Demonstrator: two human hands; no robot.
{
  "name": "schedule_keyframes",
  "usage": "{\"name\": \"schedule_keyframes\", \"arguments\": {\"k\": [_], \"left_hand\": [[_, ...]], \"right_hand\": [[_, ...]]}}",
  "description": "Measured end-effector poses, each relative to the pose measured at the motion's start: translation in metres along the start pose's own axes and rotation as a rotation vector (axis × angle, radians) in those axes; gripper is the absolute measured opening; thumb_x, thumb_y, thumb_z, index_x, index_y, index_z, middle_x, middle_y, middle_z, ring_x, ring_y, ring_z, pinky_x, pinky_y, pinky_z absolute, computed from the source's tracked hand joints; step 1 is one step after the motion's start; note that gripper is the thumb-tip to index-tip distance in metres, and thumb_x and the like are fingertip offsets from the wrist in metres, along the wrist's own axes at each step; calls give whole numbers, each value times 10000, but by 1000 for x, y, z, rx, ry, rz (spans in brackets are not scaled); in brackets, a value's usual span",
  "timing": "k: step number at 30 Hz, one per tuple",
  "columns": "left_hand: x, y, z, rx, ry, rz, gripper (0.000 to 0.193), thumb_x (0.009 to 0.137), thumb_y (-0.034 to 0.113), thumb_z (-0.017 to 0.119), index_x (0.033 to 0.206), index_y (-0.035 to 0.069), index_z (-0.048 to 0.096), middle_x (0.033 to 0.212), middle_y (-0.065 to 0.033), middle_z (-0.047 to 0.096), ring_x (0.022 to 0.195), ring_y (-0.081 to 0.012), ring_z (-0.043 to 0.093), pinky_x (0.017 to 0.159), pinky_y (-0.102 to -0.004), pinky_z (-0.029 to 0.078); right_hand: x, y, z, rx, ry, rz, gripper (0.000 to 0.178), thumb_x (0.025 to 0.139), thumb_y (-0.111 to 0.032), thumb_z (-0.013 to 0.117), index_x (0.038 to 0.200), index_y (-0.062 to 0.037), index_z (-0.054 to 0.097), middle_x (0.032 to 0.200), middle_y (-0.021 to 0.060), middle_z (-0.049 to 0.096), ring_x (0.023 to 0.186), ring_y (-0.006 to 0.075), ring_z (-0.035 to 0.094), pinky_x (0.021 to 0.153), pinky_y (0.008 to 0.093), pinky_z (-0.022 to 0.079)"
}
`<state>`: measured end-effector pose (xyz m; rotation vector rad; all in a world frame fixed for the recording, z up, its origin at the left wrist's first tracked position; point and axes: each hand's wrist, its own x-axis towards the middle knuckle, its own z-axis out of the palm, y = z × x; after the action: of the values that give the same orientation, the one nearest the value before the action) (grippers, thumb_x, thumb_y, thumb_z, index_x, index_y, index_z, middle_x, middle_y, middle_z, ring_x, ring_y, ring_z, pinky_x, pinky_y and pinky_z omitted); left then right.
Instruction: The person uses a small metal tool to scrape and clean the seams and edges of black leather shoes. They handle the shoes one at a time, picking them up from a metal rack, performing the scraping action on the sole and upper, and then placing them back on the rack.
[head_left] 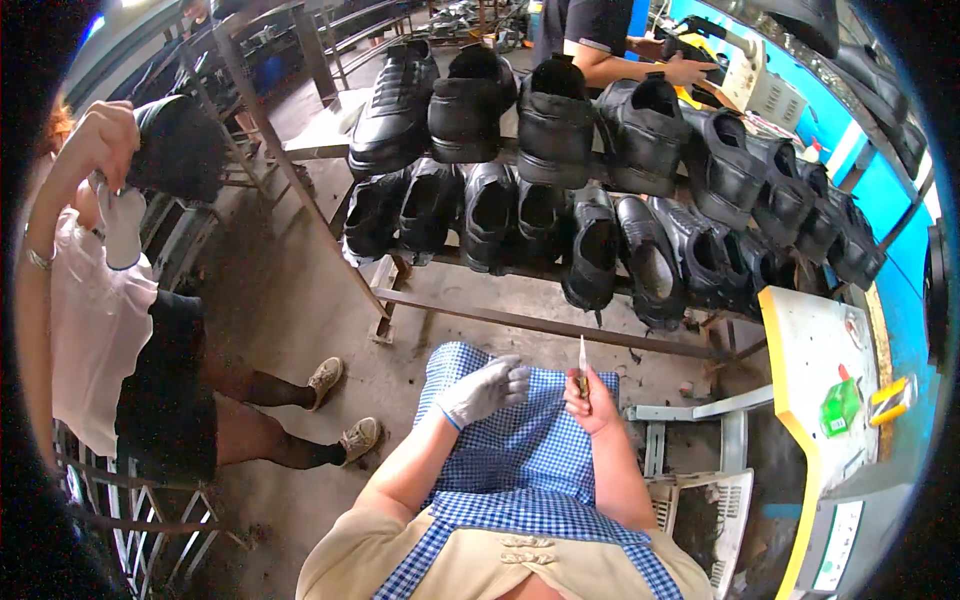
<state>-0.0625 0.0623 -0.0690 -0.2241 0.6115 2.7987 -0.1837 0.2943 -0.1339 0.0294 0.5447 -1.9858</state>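
Observation:
My left hand (486,393), in a pale knitted glove with a blue cuff edge, hovers over my lap with its fingers apart and loosely bent. Nothing shows in it. To its right, my bare right hand (594,402) is closed around a small knife (583,355). The knife's narrow pale blade points up and away from me, and its yellowish handle is mostly hidden by my fingers. A blue-and-white checked apron (520,440) covers my lap beneath both hands. Neither hand touches the black shoes (555,115) lined up in front of me.
A metal rack (520,318) carries two rows of black shoes. On the right stands a yellow-edged white table (815,350) with a green box (840,408), above a white plastic crate (735,520). A person (100,330) at left holds a whitish flat piece; another person (590,40) works behind the rack.

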Motion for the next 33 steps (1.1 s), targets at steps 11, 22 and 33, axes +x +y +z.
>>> {"name": "schedule_keyframes", "arguments": {"k": [11,22,33], "left_hand": [[3,-6,-42,165,115,187,511,916,229,643,1360,77,439,1140,-64,602,986,-189,587,877,-332,474],[-71,210,101,1359,646,1542,801,752,57,759,1433,22,339,1384,-143,473,1276,-260,466,1072,-386,387],[-55,310,154,1869,333,1590,571,598,102,848,1132,96,646,1209,-126,616,1186,-300,554,1040,-383,428]], "right_hand": [[21,20,15,-473,125,52,466,1030,-430,379,1127,-24,587,650,5,522,398,46,326,355,197,268],[32,-17,123,-1534,68,-546,324,1002,-221,488,1222,-18,609,780,33,600,627,134,534,592,268,443],[67,-46,371,-2048,-120,-1471,307,842,-103,679,1136,-192,680,842,58,581,680,243,623,582,355,512]]}}
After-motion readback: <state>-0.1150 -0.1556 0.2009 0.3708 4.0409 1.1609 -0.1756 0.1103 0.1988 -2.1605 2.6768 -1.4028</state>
